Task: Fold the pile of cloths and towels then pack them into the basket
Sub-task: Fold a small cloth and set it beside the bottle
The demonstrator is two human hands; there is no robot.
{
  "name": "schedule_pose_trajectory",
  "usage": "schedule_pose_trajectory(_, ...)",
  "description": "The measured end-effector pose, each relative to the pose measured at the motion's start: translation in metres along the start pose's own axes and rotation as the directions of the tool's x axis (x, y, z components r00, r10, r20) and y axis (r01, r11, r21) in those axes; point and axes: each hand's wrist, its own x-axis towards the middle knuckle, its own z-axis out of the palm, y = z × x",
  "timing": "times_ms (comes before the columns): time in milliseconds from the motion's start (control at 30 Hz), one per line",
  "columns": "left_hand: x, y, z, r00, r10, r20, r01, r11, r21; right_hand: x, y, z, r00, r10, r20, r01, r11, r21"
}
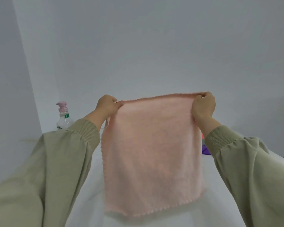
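Note:
A pale pink cloth (152,153) with a scalloped edge hangs spread out in the air above the white table (92,194). My left hand (107,104) pinches its top left corner and my right hand (203,104) pinches its top right corner, so the top edge is pulled taut between them. The cloth's lower edge hangs near the table surface. A bit of other cloths (204,147), purple, grey and red, shows behind my right sleeve; most of that pile is hidden. No basket is in view.
A clear pump bottle (64,117) with a pink top stands at the table's far left, behind my left sleeve. Plain grey walls rise behind the table and on the left.

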Motion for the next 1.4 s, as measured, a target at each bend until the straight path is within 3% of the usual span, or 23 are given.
schedule_pose_trajectory(100,0.014,-0.027,0.021,0.984,-0.033,0.176,0.031,0.999,0.012,0.006,0.033,0.025,0.998,0.040,0.050,-0.032,0.988,-0.149)
schedule_pose_trajectory(200,0.025,-0.058,0.049,0.949,-0.134,0.284,0.101,0.987,0.129,0.009,0.070,0.051,0.989,0.113,0.101,-0.082,0.960,-0.267)
schedule_pose_trajectory(333,0.040,-0.106,0.093,0.944,-0.283,0.168,0.208,0.909,0.361,0.011,0.121,0.082,0.978,0.117,0.171,-0.043,0.921,-0.387)
schedule_pose_trajectory(467,0.040,-0.136,0.126,0.920,-0.390,-0.030,0.367,0.834,0.412,0.003,0.155,0.100,0.944,0.194,0.267,-0.088,0.928,-0.362)
schedule_pose_trajectory(600,0.050,-0.153,0.148,0.887,-0.459,-0.057,0.463,0.880,0.110,0.004,0.169,0.119,0.838,0.390,0.382,-0.347,0.921,-0.179)
schedule_pose_trajectory(733,0.046,-0.148,0.158,0.904,-0.397,-0.160,0.364,0.910,-0.200,0.008,0.166,0.127,0.777,0.428,0.461,-0.480,0.877,-0.006)
schedule_pose_trajectory(800,0.029,-0.140,0.161,0.874,-0.460,-0.156,0.349,0.819,-0.456,0.006,0.163,0.123,0.739,0.492,0.460,-0.605,0.785,0.133)
schedule_pose_trajectory(867,0.004,-0.135,0.164,0.823,-0.562,-0.074,0.334,0.586,-0.738,-0.004,0.166,0.111,0.707,0.544,0.453,-0.682,0.694,0.230)
schedule_pose_trajectory(933,-0.026,-0.134,0.169,0.785,-0.618,-0.047,0.297,0.442,-0.847,-0.021,0.173,0.096,0.725,0.548,0.416,-0.670,0.700,0.246)
schedule_pose_trajectory(1067,-0.076,-0.148,0.181,0.754,-0.654,-0.061,0.378,0.508,-0.774,-0.065,0.195,0.067,0.733,0.578,0.358,-0.674,0.686,0.273)
schedule_pose_trajectory(1200,-0.091,-0.166,0.180,0.736,-0.643,0.212,0.590,0.456,-0.666,-0.089,0.221,0.055,0.703,0.618,0.353,-0.672,0.739,0.045)
schedule_pose_trajectory(1300,-0.093,-0.165,0.169,0.739,-0.553,0.385,0.667,0.519,-0.535,-0.091,0.227,0.051,0.691,0.591,0.415,-0.574,0.798,-0.181)
schedule_pose_trajectory(1400,-0.096,-0.168,0.162,0.729,-0.496,0.472,0.681,0.597,-0.424,-0.090,0.230,0.051,0.699,0.554,0.451,-0.492,0.831,-0.259)
